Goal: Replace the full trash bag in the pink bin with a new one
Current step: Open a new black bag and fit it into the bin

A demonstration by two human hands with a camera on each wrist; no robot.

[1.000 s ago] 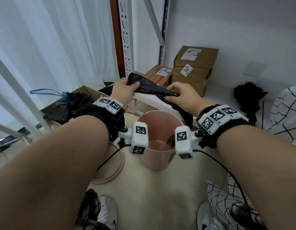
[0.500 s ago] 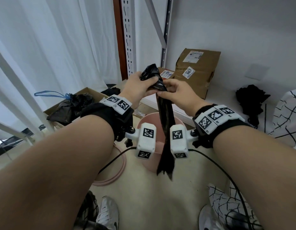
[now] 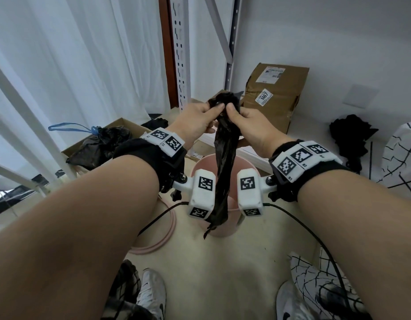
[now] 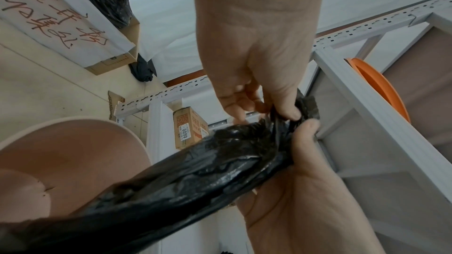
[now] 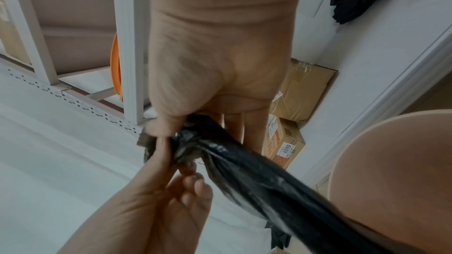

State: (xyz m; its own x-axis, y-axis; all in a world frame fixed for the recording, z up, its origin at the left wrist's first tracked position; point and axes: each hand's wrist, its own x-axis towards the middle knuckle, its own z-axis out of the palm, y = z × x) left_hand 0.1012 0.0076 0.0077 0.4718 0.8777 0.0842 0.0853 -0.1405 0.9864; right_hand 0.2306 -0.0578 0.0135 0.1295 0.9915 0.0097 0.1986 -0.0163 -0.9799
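Note:
A new black trash bag (image 3: 224, 162) hangs as a long crumpled strip over the empty pink bin (image 3: 246, 165). My left hand (image 3: 214, 109) and right hand (image 3: 232, 110) pinch its bunched top edge, thumbs close together. The left wrist view shows the left hand (image 4: 269, 111) pinching the bag (image 4: 183, 171) above the bin (image 4: 73, 142). In the right wrist view the right hand (image 5: 186, 123) grips the bag (image 5: 244, 161) beside the bin (image 5: 391, 161). The full black bag (image 3: 100, 144), tied with a blue drawstring, lies in a cardboard box at the left.
A pink ring (image 3: 163, 241) lies on the floor left of the bin. Cardboard boxes (image 3: 276, 95) stand behind it against the wall, beside a white shelf upright (image 3: 181, 54). A heap of black plastic (image 3: 349, 135) lies at the right. My shoes are near the bottom edge.
The bag was held stretched sideways between my hands a second ago. It now hangs straight down, and both hands have come together and risen at its top edge.

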